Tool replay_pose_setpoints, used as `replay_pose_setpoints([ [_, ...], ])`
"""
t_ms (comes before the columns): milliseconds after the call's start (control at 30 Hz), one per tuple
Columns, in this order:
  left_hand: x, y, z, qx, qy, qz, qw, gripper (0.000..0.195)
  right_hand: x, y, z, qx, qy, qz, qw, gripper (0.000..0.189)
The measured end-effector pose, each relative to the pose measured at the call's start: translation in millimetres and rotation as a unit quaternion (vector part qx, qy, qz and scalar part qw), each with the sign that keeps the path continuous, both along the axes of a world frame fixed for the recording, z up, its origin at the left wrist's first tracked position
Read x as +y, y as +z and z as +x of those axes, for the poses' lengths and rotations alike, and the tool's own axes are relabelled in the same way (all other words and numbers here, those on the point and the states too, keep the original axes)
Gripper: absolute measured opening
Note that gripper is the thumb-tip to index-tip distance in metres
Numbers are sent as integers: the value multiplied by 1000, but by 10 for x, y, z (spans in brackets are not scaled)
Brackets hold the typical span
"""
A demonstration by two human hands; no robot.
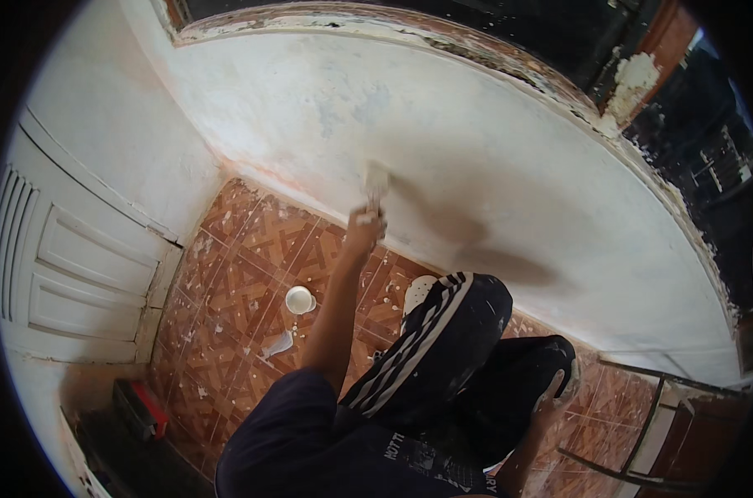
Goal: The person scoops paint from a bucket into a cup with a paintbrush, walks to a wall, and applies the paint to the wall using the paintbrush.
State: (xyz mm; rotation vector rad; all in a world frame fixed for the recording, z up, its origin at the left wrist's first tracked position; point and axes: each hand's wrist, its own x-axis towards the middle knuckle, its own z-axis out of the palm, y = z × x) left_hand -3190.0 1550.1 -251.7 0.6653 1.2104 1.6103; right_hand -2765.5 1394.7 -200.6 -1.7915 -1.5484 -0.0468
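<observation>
My left hand (365, 227) is closed around the handle of a paintbrush (376, 180), its pale bristles against the whitewashed wall (277, 112). Whitish smears mark its knuckles. My right hand (549, 398) rests on my bent right knee with nothing visible in it. Left of my left forearm, a small white cup (300, 300) stands on the tiled floor (246, 249); its pale contents are hard to make out. A thin whitish scrap (280, 344) lies close by on the spattered tiles.
A white panelled door (96, 261) is at the left. Below it sits a black and red box (141, 408). A flaking window sill (451, 46) curves above the wall. At lower right stands a dark metal frame (644, 423). My white shoe (417, 292) is near the wall.
</observation>
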Motion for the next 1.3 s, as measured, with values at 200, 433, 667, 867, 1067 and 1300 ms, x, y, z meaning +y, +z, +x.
replay_pose_setpoints([
  [200, -203, 1349, -154, 88, -18, 36, 995, 27, 137, -135, 61, -3, -17, -91, 996, 45],
  [433, -39, 645, 253, 394, 110, 216, 886, 17, 236, -84, -158, -43, -9, -134, 990, 46],
  [667, -626, -1031, 294, 243, -26, -165, 956, 25, 164, -95, 51, -58, 33, -137, 988, 49],
  [867, -2771, -1909, -21, 289, 18, -299, 909, 24, 167, -33, -157, -38, 5, -155, 987, 52],
  [1067, -4186, -2891, -605, 220, 214, -528, 792, 30, 162, 36, -218, -68, 15, -165, 984, 55],
  [1300, -3689, -2835, -984, 257, 223, -600, 724, 37, 187, -7, -7, -109, 6, -161, 981, 55],
])
